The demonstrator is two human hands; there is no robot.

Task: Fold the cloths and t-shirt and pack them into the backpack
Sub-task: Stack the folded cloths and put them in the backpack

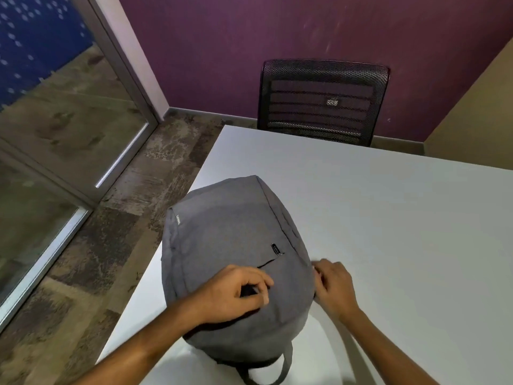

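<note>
Fingers [256, 284] curled on bulging woven grey backpack [227, 232]

One head-worn view looks steeply down, close over the table [388, 218].

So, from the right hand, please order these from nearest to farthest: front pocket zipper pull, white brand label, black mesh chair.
From the right hand:
1. Small black front pocket zipper pull, just to its left.
2. White brand label, at the grey fabric backpack's left edge.
3. Black mesh chair, beyond the white table.

Office: mesh chair [323, 102], white table [388, 218], glass partition [69, 112].
</note>
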